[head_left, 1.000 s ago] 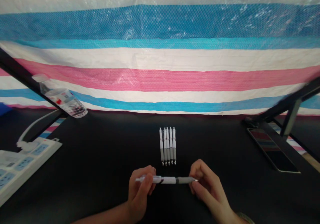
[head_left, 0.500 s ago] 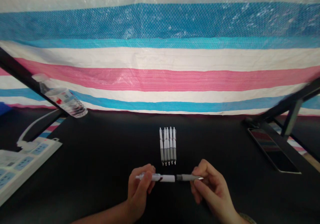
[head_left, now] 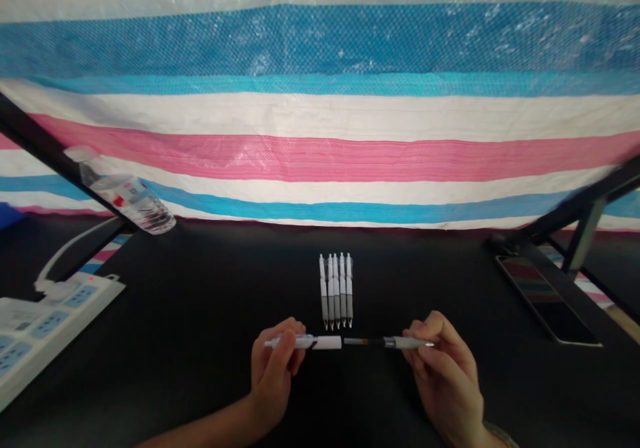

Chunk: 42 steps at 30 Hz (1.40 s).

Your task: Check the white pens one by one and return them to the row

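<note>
My left hand [head_left: 277, 365] is closed on the white upper barrel [head_left: 327, 343] of a click pen, its open end pointing right. My right hand [head_left: 443, 361] pinches the grey front grip section [head_left: 404, 343] by its silvery tip. From that section a dark, thin refill [head_left: 365, 341] sticks out to the left, level with the barrel. A small gap shows between the refill's end and the barrel. Just beyond, several white and grey click pens [head_left: 337, 293] lie side by side on the black table, tips toward me.
On the left are a white power strip [head_left: 107, 296] with a plugged-in cable and a clear water bottle [head_left: 131, 198] behind a black bar. A phone [head_left: 547, 301] lies at the right beside a black metal support [head_left: 583, 235]. Striped sheeting [head_left: 320, 158] hangs behind the table.
My right hand has moved right and slightly up with the grip section, drawing the refill into view. My left hand has shifted slightly left and up with the barrel.
</note>
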Each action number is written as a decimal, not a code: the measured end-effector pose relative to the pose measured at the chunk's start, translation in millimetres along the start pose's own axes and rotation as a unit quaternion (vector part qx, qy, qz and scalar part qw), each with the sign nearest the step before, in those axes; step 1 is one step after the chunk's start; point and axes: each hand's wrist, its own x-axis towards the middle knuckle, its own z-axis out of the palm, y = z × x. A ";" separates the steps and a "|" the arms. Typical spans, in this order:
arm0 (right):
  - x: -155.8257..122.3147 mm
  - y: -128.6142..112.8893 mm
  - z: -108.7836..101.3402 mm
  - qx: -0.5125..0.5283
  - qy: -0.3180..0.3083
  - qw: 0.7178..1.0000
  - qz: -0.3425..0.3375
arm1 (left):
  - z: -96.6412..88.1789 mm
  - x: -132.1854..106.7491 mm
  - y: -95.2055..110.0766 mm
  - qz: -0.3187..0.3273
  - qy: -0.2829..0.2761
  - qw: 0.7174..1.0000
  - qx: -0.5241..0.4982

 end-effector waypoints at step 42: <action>-6.8 0.3 4.5 -0.366 -0.257 0.885 -0.127 | -1.0 -4.1 -3.0 0.017 -0.027 0.999 0.003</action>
